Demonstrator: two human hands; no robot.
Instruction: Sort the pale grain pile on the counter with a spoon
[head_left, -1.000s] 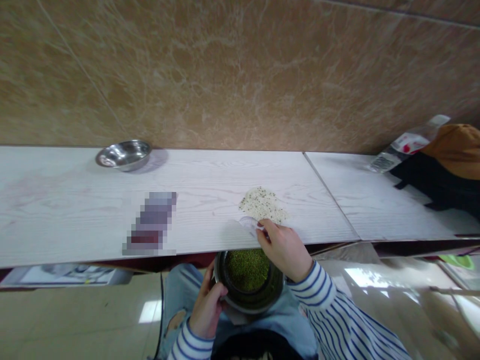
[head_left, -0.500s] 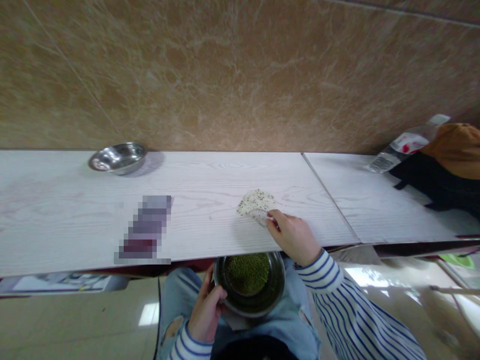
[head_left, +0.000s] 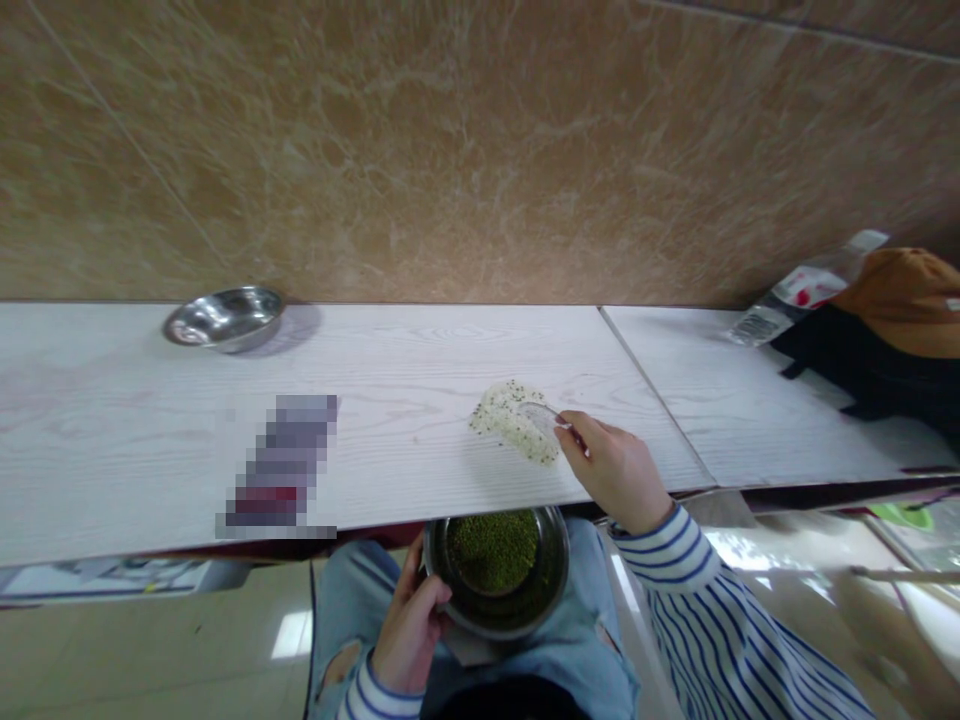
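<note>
My left hand (head_left: pixel 411 628) grips the left rim of a metal bowl (head_left: pixel 551 590), which rests on my lap below the table edge. Small green beans (head_left: pixel 496 548), like mung beans, lie in it. My right hand (head_left: pixel 619 470) is closed round the handle of a spoon (head_left: pixel 536 409) that looks see-through. The spoon's head is over a flat heap of white grains (head_left: pixel 504 410), like rice, with dark green beans scattered through it. This heap lies directly on the white table (head_left: pixel 405 375). Whether the spoon touches the grains I cannot tell.
A second metal bowl (head_left: pixel 225 318) stands at the back left, near the brown wall (head_left: pixel 420 150). A blurred-out flat object (head_left: pixel 281 462) lies at the front left. On the right are a plastic bottle (head_left: pixel 806 290) and a black and brown bag-like item (head_left: pixel 892 335).
My right hand has moved slightly right with the spoon, whose head has shifted from the heap's near edge to over it. My left hand still holds the bowl in place.
</note>
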